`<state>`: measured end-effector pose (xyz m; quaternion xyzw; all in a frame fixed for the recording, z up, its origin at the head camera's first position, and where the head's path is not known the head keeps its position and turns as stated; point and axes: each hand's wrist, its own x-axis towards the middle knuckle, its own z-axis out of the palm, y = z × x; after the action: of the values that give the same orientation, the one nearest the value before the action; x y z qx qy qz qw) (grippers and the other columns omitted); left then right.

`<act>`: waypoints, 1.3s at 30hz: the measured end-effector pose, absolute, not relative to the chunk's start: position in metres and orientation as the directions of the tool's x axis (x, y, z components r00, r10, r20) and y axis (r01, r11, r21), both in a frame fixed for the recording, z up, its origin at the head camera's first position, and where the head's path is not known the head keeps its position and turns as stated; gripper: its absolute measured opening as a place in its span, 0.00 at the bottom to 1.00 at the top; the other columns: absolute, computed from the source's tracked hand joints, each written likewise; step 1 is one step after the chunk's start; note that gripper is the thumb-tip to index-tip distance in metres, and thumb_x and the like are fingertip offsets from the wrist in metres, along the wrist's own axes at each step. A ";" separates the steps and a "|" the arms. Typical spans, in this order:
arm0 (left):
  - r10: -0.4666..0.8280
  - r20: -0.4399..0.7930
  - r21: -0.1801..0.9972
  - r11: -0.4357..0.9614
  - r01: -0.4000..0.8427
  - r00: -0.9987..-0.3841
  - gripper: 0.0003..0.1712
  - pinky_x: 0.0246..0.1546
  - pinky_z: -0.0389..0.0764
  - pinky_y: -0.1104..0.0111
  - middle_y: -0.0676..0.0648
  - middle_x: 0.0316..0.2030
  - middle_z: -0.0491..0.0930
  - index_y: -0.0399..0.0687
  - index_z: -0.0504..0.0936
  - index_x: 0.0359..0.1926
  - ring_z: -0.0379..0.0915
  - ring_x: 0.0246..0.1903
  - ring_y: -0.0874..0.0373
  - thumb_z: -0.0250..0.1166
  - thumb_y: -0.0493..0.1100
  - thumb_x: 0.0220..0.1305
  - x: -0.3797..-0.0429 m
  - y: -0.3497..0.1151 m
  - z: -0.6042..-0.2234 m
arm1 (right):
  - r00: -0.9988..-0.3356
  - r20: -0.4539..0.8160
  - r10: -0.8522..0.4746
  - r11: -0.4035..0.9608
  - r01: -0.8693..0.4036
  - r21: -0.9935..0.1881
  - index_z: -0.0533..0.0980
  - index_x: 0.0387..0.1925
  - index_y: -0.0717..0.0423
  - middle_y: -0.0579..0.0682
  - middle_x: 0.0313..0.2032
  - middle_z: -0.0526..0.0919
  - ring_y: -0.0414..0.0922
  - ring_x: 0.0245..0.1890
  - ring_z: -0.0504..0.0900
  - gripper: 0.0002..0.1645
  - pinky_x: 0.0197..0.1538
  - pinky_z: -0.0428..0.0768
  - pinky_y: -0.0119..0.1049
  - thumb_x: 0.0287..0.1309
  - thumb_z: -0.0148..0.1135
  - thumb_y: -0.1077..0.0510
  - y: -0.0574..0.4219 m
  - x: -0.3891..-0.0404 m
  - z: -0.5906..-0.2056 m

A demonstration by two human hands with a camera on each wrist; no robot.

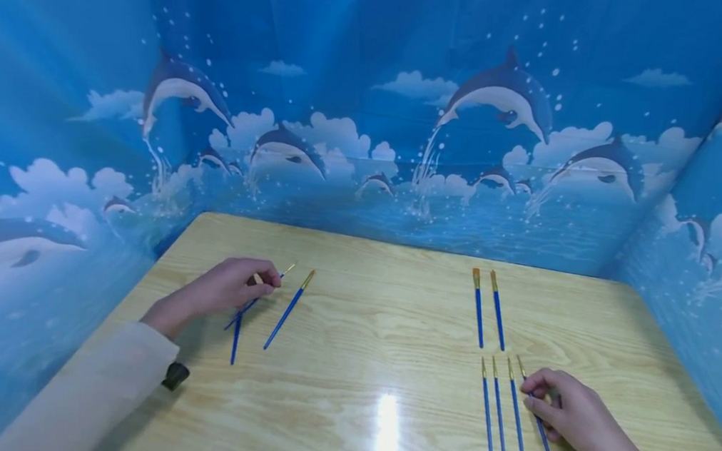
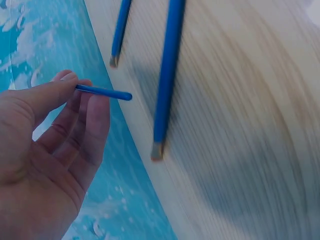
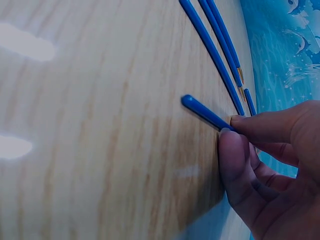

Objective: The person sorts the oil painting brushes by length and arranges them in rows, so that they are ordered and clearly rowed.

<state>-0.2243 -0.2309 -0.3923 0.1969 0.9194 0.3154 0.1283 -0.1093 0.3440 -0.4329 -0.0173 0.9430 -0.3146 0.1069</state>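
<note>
My left hand (image 1: 236, 286) pinches a thin blue-handled paintbrush (image 2: 107, 93) between thumb and fingertips, at the table's left side. In the head view its gold tip points up and right past the fingers. Below that hand lies another blue paintbrush (image 1: 236, 340), its upper part hidden. A third paintbrush (image 1: 287, 314) lies slanted just to the right. At the lower right, my right hand (image 1: 579, 420) pinches a paintbrush (image 1: 545, 442) near its gold ferrule. This one is the rightmost of a row, with three similar thin paintbrushes (image 1: 516, 425) lying side by side to its left.
Beyond the row, a flat-tipped paintbrush (image 1: 478, 314) and a second paintbrush (image 1: 498, 316) lie on the wood-grain table (image 1: 378, 327). A blue dolphin-print curtain (image 1: 358, 111) encloses the back and both sides. A small black object (image 1: 176, 375) shows under the left sleeve.
</note>
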 end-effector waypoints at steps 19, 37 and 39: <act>0.587 -0.206 0.717 0.635 0.287 -0.783 0.08 0.31 0.87 0.63 0.48 0.53 0.87 0.50 0.86 0.55 0.83 0.28 0.57 0.64 0.42 0.82 -0.211 -0.136 -0.399 | -0.979 -0.174 -0.109 0.801 0.017 -0.598 0.82 0.49 0.56 0.48 0.39 0.81 0.40 0.18 0.76 0.08 0.23 0.77 0.35 0.71 0.69 0.64 0.346 -0.109 -0.434; 0.725 -0.168 0.714 0.556 0.424 -0.668 0.10 0.35 0.80 0.72 0.57 0.47 0.87 0.55 0.88 0.55 0.77 0.28 0.66 0.62 0.40 0.82 -0.186 -0.054 -0.406 | -0.973 -0.197 -0.118 0.796 0.026 -0.605 0.82 0.50 0.56 0.48 0.39 0.81 0.41 0.19 0.76 0.08 0.24 0.78 0.35 0.72 0.68 0.64 0.346 -0.110 -0.433; 0.736 -0.167 0.693 0.561 0.453 -0.656 0.11 0.41 0.81 0.72 0.59 0.48 0.87 0.58 0.88 0.54 0.79 0.34 0.68 0.63 0.39 0.81 -0.185 -0.044 -0.406 | -0.973 -0.198 -0.117 0.798 0.027 -0.602 0.82 0.49 0.56 0.48 0.38 0.82 0.41 0.19 0.76 0.08 0.24 0.78 0.35 0.72 0.68 0.64 0.346 -0.110 -0.432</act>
<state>-0.1849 -0.0442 -0.4065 0.3481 0.8542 0.3135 0.2256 -0.1098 0.3459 -0.4321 -0.0239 0.9413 -0.3171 0.1131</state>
